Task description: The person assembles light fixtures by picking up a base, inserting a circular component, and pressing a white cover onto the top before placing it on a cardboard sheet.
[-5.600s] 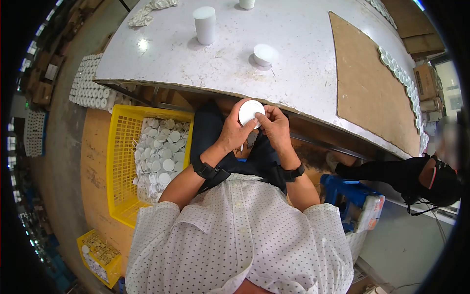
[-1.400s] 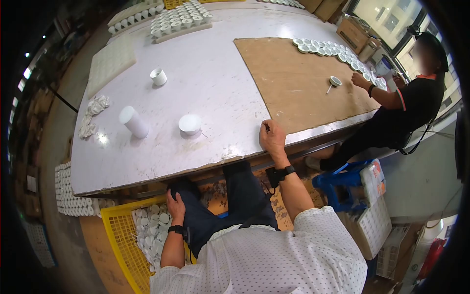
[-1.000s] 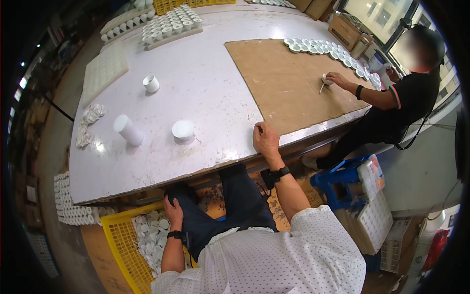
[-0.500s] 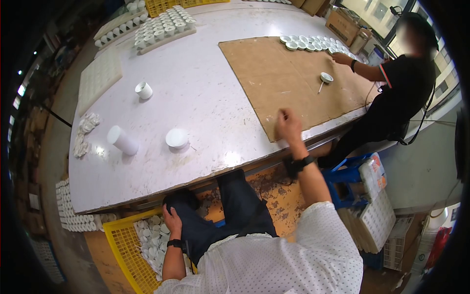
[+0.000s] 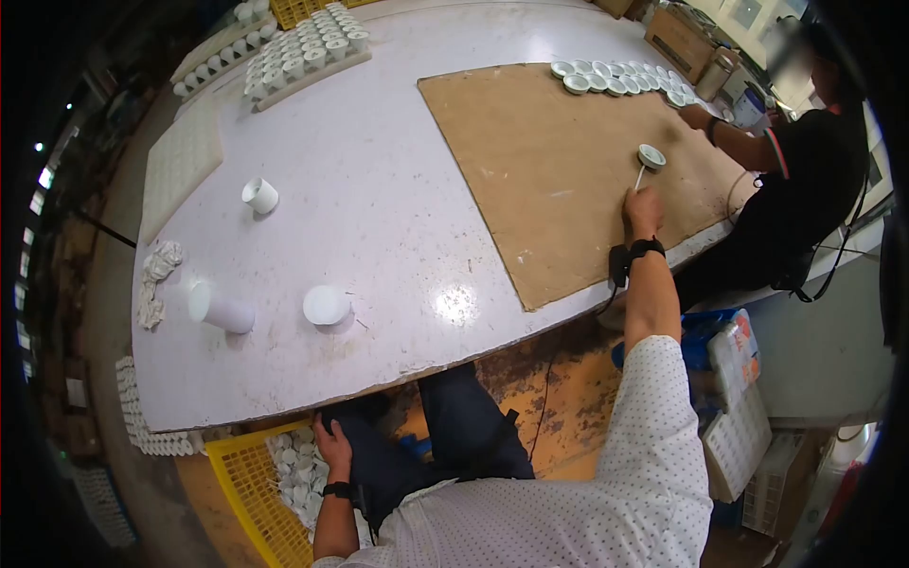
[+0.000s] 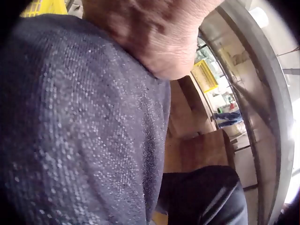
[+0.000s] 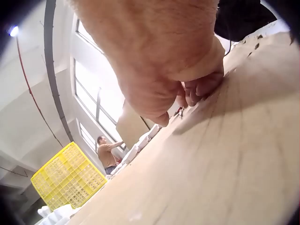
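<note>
My right hand (image 5: 644, 212) reaches over the brown board (image 5: 530, 170), its fingers curled at the near end of a thin white stick (image 5: 640, 178). From there the stick runs to a small round white dish (image 5: 651, 155). In the right wrist view the hand (image 7: 164, 70) hangs low over the board, and most of what its fingertips hold is hidden. My left hand (image 5: 333, 451) rests on the left thigh, fingers relaxed and holding nothing. The left wrist view has the heel of that hand (image 6: 159, 42) against the dark trousers (image 6: 89, 122).
Rows of white dishes (image 5: 620, 78) line the board's far edge, where another person's hand (image 5: 696, 117) works. A white cylinder (image 5: 221, 310), a wide-topped cup (image 5: 327, 306) and a smaller cup (image 5: 260, 196) stand on the table. A yellow basket (image 5: 237, 483) holds white discs below left.
Both hands held a white disc earlier, then parted, the left to the thigh. The right hand has since moved from the table edge across the board to the stick. The other person's hand left the dish.
</note>
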Tool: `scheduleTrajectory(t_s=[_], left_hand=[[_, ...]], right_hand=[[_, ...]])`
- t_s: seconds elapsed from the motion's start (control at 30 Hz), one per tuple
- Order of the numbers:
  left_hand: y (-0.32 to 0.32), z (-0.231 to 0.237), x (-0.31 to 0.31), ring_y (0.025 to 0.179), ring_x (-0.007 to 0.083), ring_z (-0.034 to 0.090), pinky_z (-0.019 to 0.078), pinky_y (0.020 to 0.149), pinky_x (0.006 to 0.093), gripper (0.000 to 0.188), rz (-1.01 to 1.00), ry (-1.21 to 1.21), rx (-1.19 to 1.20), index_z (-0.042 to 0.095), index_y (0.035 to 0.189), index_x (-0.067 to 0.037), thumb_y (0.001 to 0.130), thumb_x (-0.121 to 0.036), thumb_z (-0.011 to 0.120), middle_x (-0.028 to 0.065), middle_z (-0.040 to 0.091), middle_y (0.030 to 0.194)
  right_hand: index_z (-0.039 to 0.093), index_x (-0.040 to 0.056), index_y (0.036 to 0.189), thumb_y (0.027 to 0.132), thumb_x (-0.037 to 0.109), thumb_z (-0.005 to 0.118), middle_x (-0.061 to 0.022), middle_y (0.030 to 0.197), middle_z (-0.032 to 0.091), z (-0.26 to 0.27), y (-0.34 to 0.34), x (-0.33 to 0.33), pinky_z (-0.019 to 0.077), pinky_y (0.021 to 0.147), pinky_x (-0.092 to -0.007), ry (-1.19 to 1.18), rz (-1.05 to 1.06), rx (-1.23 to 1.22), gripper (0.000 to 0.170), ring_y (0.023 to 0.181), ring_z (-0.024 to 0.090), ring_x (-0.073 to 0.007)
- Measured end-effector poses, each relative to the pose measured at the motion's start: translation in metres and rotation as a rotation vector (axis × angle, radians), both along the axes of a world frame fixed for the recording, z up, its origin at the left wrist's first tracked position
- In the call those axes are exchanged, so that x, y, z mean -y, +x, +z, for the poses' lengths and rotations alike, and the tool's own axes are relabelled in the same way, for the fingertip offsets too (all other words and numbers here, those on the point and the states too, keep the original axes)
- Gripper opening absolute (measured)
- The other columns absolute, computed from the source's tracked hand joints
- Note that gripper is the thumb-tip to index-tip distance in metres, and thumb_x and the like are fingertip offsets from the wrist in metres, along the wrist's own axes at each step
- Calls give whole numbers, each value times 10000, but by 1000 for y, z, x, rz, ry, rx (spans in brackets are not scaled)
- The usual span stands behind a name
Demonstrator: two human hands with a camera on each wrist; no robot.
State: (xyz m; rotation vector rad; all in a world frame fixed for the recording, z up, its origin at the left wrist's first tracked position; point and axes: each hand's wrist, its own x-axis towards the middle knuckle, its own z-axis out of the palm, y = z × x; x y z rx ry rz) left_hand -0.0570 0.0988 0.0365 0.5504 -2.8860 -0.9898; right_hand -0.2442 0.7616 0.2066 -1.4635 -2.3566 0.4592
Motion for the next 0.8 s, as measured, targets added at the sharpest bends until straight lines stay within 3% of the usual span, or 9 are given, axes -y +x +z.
scheduleTrajectory(t_s=[0.2, 0.3, 0.37, 0.43, 0.5, 0.57, 0.63, 0.7, 0.8], left_hand=[[-2, 2, -6, 1128, 375, 403, 297, 967, 389, 432, -34, -5, -39, 402, 1213, 9, 855, -223, 471, 227, 429, 1224], [-2, 4, -6, 1121, 378, 404, 296, 965, 395, 435, -18, -1, -5, 401, 1214, 8, 857, -229, 474, 227, 424, 1227], [-2, 2, -5, 1100, 383, 419, 309, 953, 402, 430, 5, 28, -11, 406, 1217, -7, 857, -228, 480, 230, 448, 1199], [1, 3, -6, 1085, 385, 429, 320, 941, 404, 378, 38, 64, -64, 468, 1163, -12, 850, -222, 496, 231, 471, 1174], [6, 1, -8, 1072, 373, 449, 337, 932, 395, 324, 45, 51, -104, 510, 1101, -6, 837, -193, 520, 225, 496, 1147], [8, 9, -17, 1058, 362, 469, 353, 922, 386, 271, 57, 39, -143, 552, 1039, -1, 823, -164, 545, 219, 520, 1119], [10, 26, -37, 970, 265, 557, 420, 860, 333, 180, -132, 186, -374, 595, 936, 4, 785, -95, 594, 177, 580, 1051], [12, 64, -70, 887, 160, 592, 463, 782, 272, 157, -165, 563, -211, 607, 916, 1, 771, -58, 613, 128, 624, 981], [7, 96, -102, 900, 136, 581, 468, 762, 247, 223, -412, 772, -128, 581, 976, 11, 775, -74, 625, 135, 618, 996]], right_hand=[[606, 16, 894, 755, 299, 511, -207, 942, 601, -15, 10, -13, 443, 778, -452, 83, 91, 24, 330, 912, 559, -388], [599, -5, 856, 750, 278, 523, -208, 836, 614, -23, 36, 1, 453, 734, -441, 118, 304, -48, 312, 825, 583, -382], [571, -27, 791, 750, 227, 560, -167, 698, 613, -24, 64, 31, 472, 628, -366, -3, 393, -331, 257, 671, 605, -283], [533, -12, 734, 754, 173, 592, -92, 627, 577, -20, 100, 71, 444, 528, -274, -435, 427, -537, 195, 568, 553, -149], [506, 16, 732, 787, 130, 578, -45, 618, 551, -13, 137, 116, 410, 475, -220, -511, 468, -577, 146, 527, 498, -77], [506, 25, 765, 804, 103, 569, -45, 645, 559, -26, 169, 145, 409, 480, -206, -800, 482, -641, 107, 521, 485, -71], [505, 27, 782, 813, 69, 559, -49, 690, 569, -38, 192, 178, 411, 496, -185, -948, 534, -709, 75, 550, 491, -62], [552, 12, 899, 820, 52, 549, -46, 754, 582, -40, 210, 210, 418, 521, -184, -1152, 512, -665, 88, 594, 506, -67], [553, -8, 1063, 841, 47, 520, -32, 778, 586, -52, 225, 245, 406, 516, -178, -1325, 537, -563, 231, 611, 513, -61]])
